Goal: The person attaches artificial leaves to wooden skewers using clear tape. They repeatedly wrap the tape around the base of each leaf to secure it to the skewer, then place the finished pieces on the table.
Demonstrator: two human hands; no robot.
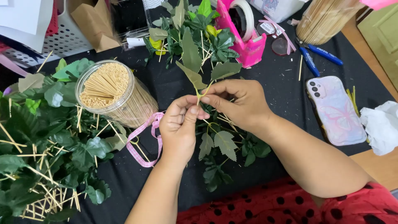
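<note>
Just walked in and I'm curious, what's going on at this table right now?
A person holds a sprig of green fake leaves between both hands: the left hand and the right hand pinch its stem over a black cloth. Leaf sprigs on wooden sticks are heaped at the left, beside a clear jar of sticks. A phone, blue pliers and a pink tape dispenser lie nearby.
</note>
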